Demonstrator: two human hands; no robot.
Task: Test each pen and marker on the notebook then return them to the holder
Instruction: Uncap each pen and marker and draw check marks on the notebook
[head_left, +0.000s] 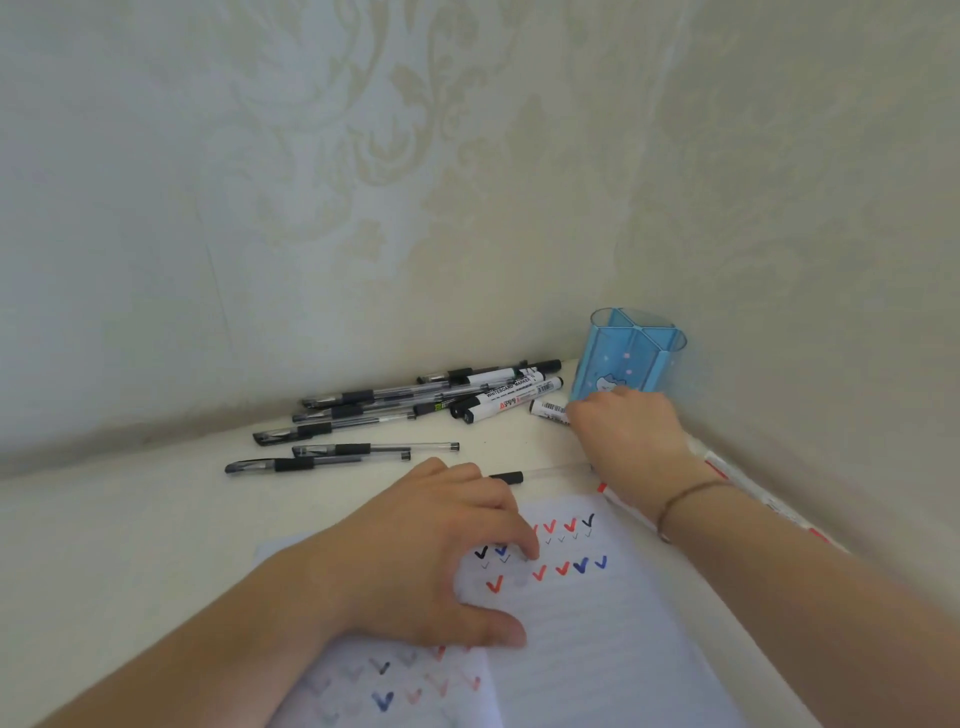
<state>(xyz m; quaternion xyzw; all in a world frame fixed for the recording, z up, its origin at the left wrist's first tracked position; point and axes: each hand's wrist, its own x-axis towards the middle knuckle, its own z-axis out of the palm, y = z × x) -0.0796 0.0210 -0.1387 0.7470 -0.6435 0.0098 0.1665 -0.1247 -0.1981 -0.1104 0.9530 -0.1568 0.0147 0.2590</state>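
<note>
A pale cream tabletop (130, 530) runs back into a corner of damask-patterned wallpaper (311, 182).

An open white lined notebook (587, 623) lies at the near edge, its pages covered in rows of red, blue and black tick marks. The left hand (431, 556) rests on the notebook's left page, thumb and fingertips pressing down on the paper, the fingers bent but holding nothing.

The right hand (623, 423) reaches toward the far right corner. It lies over one end of a white whiteboard marker with a black cap and a barcode label (548, 408), knuckles up; the hand itself hides the fingers, so I cannot tell whether the grip has closed on the marker. A thin brown bracelet (685, 501) circles that wrist.

Right behind the hand, in the far right corner, stands a translucent blue plastic pen holder with inner dividers and a small white cartoon figure (631, 358).

A loose heap of clear-barrelled black gel pens (337, 415) lies along the far edge, with several more white markers (511, 395) just left of the holder; one reads "WHITEBOARD MARKER", and its red logo is too small to read. A red-and-white marker (727, 473) lies along the right edge, partly under the right forearm.
</note>
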